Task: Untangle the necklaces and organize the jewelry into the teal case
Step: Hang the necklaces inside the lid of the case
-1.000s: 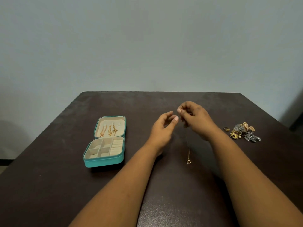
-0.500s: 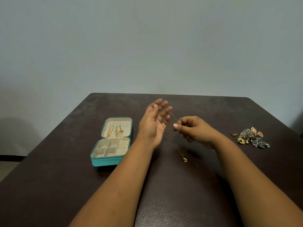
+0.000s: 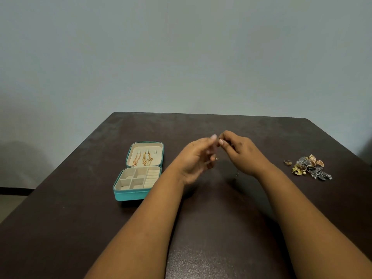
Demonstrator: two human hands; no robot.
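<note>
Both hands are up over the middle of the dark brown table (image 3: 201,228), fingertips nearly meeting. The right hand (image 3: 239,154) pinches one end of a thin gold chain necklace (image 3: 217,158) between thumb and forefinger. The left hand (image 3: 196,158) has its fingers curled, and the necklace's small gold pendant shows right by those fingertips. The chain itself is too fine and blurry to trace, so I honestly can't tell whether the left hand is gripping it or just touching it. A tiny bit dangles under the right wrist too, hard to make out.

The teal zip-up jewelry case (image 3: 138,170) lies open at about 9 o'clock from the hands, cream lining inside. Its lid lies flat toward the back with a few gold chains (image 3: 143,159) on it, and the compartment tray is nearer the person.

Over at 3 o'clock, well apart from the hands, there's a little pile of mixed gold and silver jewelry (image 3: 311,168), with one gold ring (image 3: 287,162) lying just beside it on its 9 o'clock side.
</note>
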